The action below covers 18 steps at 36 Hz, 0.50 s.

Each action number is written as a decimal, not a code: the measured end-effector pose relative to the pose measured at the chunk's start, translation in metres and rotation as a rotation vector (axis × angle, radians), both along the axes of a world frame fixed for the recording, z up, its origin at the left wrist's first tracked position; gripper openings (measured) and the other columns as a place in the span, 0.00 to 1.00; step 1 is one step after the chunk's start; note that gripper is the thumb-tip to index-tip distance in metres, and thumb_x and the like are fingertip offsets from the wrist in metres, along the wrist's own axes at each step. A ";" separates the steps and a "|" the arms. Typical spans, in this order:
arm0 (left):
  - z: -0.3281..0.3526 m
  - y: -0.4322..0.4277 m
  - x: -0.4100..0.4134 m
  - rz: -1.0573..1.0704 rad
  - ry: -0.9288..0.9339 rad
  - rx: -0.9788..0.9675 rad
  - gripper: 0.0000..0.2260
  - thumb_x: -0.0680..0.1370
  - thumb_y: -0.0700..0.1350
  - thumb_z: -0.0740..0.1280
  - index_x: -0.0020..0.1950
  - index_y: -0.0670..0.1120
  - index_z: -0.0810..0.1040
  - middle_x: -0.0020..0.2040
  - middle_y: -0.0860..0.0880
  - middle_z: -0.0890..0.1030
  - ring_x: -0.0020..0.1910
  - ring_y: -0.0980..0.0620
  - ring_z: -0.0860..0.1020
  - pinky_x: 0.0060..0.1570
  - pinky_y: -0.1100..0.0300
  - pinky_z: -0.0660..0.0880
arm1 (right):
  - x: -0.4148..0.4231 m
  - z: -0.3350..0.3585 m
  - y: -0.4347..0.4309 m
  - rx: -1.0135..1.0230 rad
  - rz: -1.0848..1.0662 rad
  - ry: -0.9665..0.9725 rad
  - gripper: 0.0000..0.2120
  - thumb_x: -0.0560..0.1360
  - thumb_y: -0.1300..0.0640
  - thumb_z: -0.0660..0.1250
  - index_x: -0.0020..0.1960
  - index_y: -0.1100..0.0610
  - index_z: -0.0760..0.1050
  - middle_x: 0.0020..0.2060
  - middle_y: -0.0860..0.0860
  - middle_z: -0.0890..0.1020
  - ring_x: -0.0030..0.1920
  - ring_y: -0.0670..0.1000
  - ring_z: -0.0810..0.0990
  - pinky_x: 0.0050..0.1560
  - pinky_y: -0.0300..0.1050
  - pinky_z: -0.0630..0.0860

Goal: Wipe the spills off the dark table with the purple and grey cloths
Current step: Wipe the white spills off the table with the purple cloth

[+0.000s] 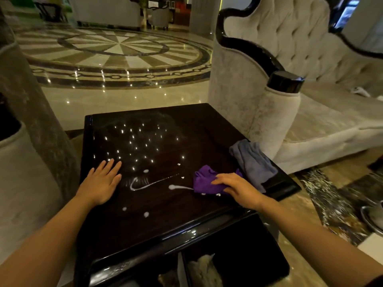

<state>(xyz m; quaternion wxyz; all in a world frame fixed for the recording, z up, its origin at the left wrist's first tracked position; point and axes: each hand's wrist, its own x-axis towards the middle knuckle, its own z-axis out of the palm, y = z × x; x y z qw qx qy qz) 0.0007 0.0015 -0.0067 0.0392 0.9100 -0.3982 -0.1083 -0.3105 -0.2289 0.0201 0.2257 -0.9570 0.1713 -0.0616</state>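
Bench [165, 220]: dark, glossy, square top w/ raised rim, ceiling lights mirrored as bright dots across far half. Lower shelf under near edge, pale stuff on it, can't tell what.

Sofa [310, 112] stands just beside bench's R edge: pale tufted fabric, black curved trim, round black arm cap near far R corner. Marble floor [116, 50] w/ big sunburst circle beyond bench. Grey pillar [31, 104] close at L side. Nothing sits on bench btw the hands except the spills.

Grey cloth [251, 162]: bunched, lying along R edge of bench, partly over the rim, touching purple cloth at its near L side.

Purple cloth [207, 180]: crumpled, on R-centre of bench, pressed flat under R hand.

Spills [149, 184]: white liquid, mid-near part of bench. One long hooked streak btw the hands, a second streak w/ blob end running right up to purple cloth's L edge, plus separate drops: one above the hook, two nearer the front edge, tiny ones by the cloth.

R hand [238, 188]: palm down on purple cloth, fingers [219, 180] curled over it, gripping the cloth against the top.

L hand [101, 183]: flat on bench near L edge, fingers [109, 165] spread & released, holding nothing, just L of the hooked streak, apart from it.
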 end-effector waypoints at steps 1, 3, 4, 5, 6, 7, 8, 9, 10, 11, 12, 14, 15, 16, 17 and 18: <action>0.000 0.000 0.000 0.002 -0.004 0.000 0.23 0.82 0.52 0.45 0.76 0.52 0.45 0.78 0.48 0.46 0.77 0.49 0.44 0.75 0.50 0.45 | -0.006 0.001 0.005 0.006 0.007 -0.004 0.17 0.73 0.68 0.62 0.61 0.57 0.74 0.63 0.55 0.75 0.63 0.46 0.68 0.63 0.32 0.58; -0.001 0.000 0.000 0.007 -0.002 -0.004 0.23 0.82 0.52 0.45 0.76 0.51 0.46 0.78 0.48 0.46 0.77 0.49 0.45 0.75 0.50 0.45 | -0.017 0.002 0.015 0.023 0.016 -0.015 0.16 0.73 0.68 0.62 0.60 0.57 0.75 0.62 0.54 0.75 0.62 0.46 0.68 0.64 0.34 0.59; -0.001 0.000 0.000 0.005 -0.002 -0.003 0.23 0.82 0.52 0.44 0.76 0.51 0.46 0.78 0.48 0.46 0.77 0.48 0.45 0.75 0.50 0.45 | -0.023 0.003 0.020 0.028 0.016 -0.016 0.16 0.74 0.68 0.62 0.59 0.58 0.75 0.62 0.54 0.75 0.62 0.47 0.68 0.64 0.34 0.59; 0.000 0.001 0.000 0.002 -0.004 0.000 0.23 0.82 0.52 0.44 0.76 0.51 0.46 0.78 0.47 0.46 0.77 0.48 0.45 0.75 0.50 0.46 | -0.029 0.003 0.024 0.027 0.018 -0.017 0.16 0.74 0.68 0.62 0.59 0.58 0.75 0.61 0.53 0.75 0.62 0.46 0.68 0.64 0.31 0.58; 0.000 0.001 -0.001 0.000 -0.004 0.003 0.23 0.82 0.52 0.44 0.76 0.51 0.45 0.78 0.47 0.46 0.77 0.48 0.45 0.75 0.50 0.46 | -0.034 0.003 0.028 0.023 0.025 -0.015 0.16 0.74 0.68 0.62 0.59 0.58 0.75 0.61 0.52 0.74 0.62 0.45 0.67 0.63 0.27 0.56; 0.001 0.002 -0.002 -0.002 -0.003 0.006 0.23 0.82 0.52 0.44 0.76 0.51 0.45 0.78 0.47 0.46 0.77 0.48 0.45 0.75 0.50 0.46 | -0.039 0.004 0.031 0.019 0.029 -0.014 0.15 0.74 0.68 0.61 0.59 0.58 0.75 0.60 0.50 0.74 0.62 0.44 0.67 0.62 0.23 0.54; 0.002 0.002 -0.003 -0.003 -0.004 0.009 0.23 0.82 0.52 0.44 0.76 0.51 0.45 0.78 0.47 0.46 0.77 0.47 0.45 0.75 0.50 0.46 | -0.044 0.004 0.035 0.020 0.027 -0.015 0.15 0.74 0.68 0.61 0.58 0.58 0.76 0.59 0.47 0.73 0.62 0.44 0.67 0.61 0.21 0.53; 0.003 0.002 -0.004 -0.004 -0.004 0.012 0.23 0.82 0.52 0.44 0.76 0.50 0.45 0.78 0.47 0.46 0.77 0.47 0.45 0.75 0.50 0.46 | -0.049 0.005 0.038 0.027 0.026 -0.015 0.14 0.74 0.68 0.61 0.57 0.59 0.76 0.58 0.46 0.72 0.61 0.44 0.67 0.60 0.19 0.53; 0.004 0.002 -0.004 -0.003 -0.002 0.015 0.23 0.82 0.52 0.44 0.76 0.50 0.45 0.78 0.47 0.46 0.77 0.47 0.45 0.75 0.50 0.46 | -0.054 0.005 0.041 0.037 0.029 -0.012 0.13 0.74 0.67 0.61 0.57 0.59 0.77 0.57 0.45 0.72 0.61 0.44 0.68 0.60 0.19 0.54; 0.006 0.001 -0.004 -0.005 0.001 0.019 0.23 0.82 0.52 0.44 0.76 0.50 0.45 0.78 0.47 0.46 0.77 0.47 0.45 0.75 0.50 0.47 | -0.059 0.004 0.044 0.048 0.038 -0.006 0.13 0.74 0.67 0.61 0.56 0.59 0.77 0.56 0.44 0.72 0.60 0.44 0.69 0.59 0.20 0.56; 0.006 0.001 -0.004 -0.007 0.002 0.022 0.23 0.82 0.52 0.43 0.76 0.50 0.45 0.78 0.46 0.46 0.77 0.47 0.45 0.75 0.50 0.47 | -0.064 0.003 0.048 0.058 0.049 0.003 0.12 0.75 0.67 0.61 0.55 0.59 0.78 0.56 0.44 0.72 0.59 0.44 0.70 0.59 0.21 0.57; 0.007 0.000 -0.005 -0.010 0.003 0.022 0.23 0.82 0.52 0.44 0.76 0.49 0.45 0.78 0.46 0.46 0.77 0.47 0.46 0.75 0.49 0.47 | -0.074 0.001 0.052 0.083 0.054 0.022 0.13 0.75 0.66 0.60 0.55 0.58 0.78 0.55 0.43 0.73 0.59 0.44 0.71 0.58 0.22 0.59; 0.007 0.000 -0.004 -0.009 0.002 0.020 0.23 0.82 0.52 0.44 0.76 0.49 0.46 0.78 0.46 0.47 0.77 0.47 0.46 0.75 0.49 0.48 | -0.079 0.001 0.052 0.093 0.043 0.014 0.13 0.74 0.67 0.61 0.54 0.57 0.78 0.55 0.44 0.73 0.59 0.43 0.71 0.58 0.22 0.60; 0.007 0.000 -0.004 -0.009 0.001 0.019 0.23 0.82 0.52 0.44 0.76 0.49 0.46 0.78 0.46 0.47 0.77 0.46 0.46 0.75 0.49 0.48 | -0.082 0.003 0.052 0.109 0.026 -0.007 0.13 0.74 0.67 0.61 0.54 0.57 0.78 0.55 0.44 0.74 0.59 0.41 0.72 0.58 0.23 0.61; 0.006 0.000 -0.004 -0.009 -0.002 0.019 0.23 0.82 0.52 0.44 0.76 0.49 0.46 0.78 0.46 0.47 0.77 0.46 0.46 0.75 0.49 0.48 | -0.083 0.006 0.051 0.128 0.003 -0.034 0.13 0.74 0.68 0.62 0.54 0.57 0.78 0.55 0.46 0.75 0.58 0.39 0.72 0.58 0.23 0.62; 0.006 0.001 -0.004 -0.010 -0.003 0.020 0.23 0.82 0.52 0.44 0.76 0.49 0.46 0.78 0.46 0.47 0.77 0.46 0.46 0.75 0.49 0.48 | -0.083 0.010 0.050 0.146 -0.023 -0.063 0.14 0.73 0.69 0.62 0.54 0.58 0.78 0.55 0.46 0.75 0.58 0.37 0.71 0.59 0.23 0.63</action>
